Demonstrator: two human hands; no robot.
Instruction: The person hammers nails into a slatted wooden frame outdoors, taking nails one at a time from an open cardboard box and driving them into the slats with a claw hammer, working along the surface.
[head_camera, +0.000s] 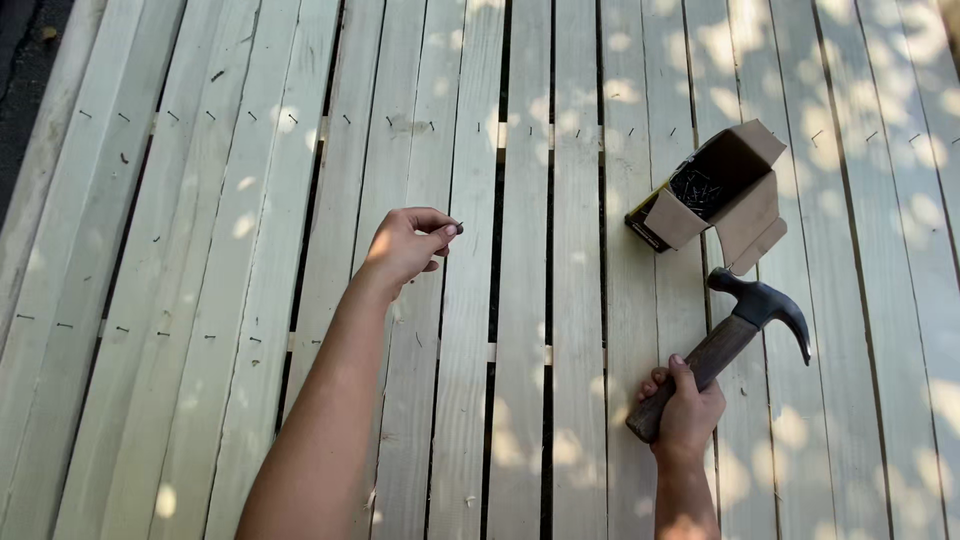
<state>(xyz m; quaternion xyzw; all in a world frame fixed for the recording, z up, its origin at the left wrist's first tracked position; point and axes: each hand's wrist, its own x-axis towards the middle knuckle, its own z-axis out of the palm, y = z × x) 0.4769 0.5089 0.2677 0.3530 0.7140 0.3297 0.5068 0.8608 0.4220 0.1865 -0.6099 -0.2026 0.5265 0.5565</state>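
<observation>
Right hand (688, 408) is clenched round the wooden handle end of a claw hammer (740, 335), head raised off the pale wooden slats (520, 300). Left hand (405, 245) pinches a small nail (458, 226) between thumb and fingertips, tip clear for positioning. Open cardboard nail box (710, 190) lies near the hammer.

Your left forearm (315, 420): bare from bottom frame edge to wrist, no sleeve, no watch, no band. Your left hand (405, 245): ungloved, no ring visible. Your right forearm (683, 495): bare too, only short stretch in view, no sleeve or strap. Your right hand (688, 410): ungloved; fingers (655, 382) show short nails, thumbnail plain. Dappled leaf shadow and sun patches fall across both arms.
</observation>
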